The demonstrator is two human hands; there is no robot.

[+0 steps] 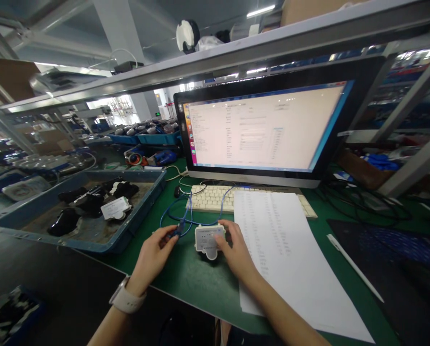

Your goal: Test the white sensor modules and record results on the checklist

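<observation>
My left hand (160,247) is closed in a pinch on the blue connector (179,229) at the end of a thin blue cable (215,223). To its right, my right hand (234,247) grips a small white-faced device (208,241) by its right side, with the thumb on the printed label. The device's dark underside is close to the green table, and whether it rests there I cannot tell. A small gap separates the connector from the device. The cable loops behind both hands, in front of the white keyboard (215,198).
A blue-grey tray (128,233) at left holds several black parts and a white-faced device (116,208). Printed sheets (272,230) lie right of my hands, partly over the keyboard. Behind stands a lit monitor (258,129). A white pen (355,266) and dark mat lie at far right.
</observation>
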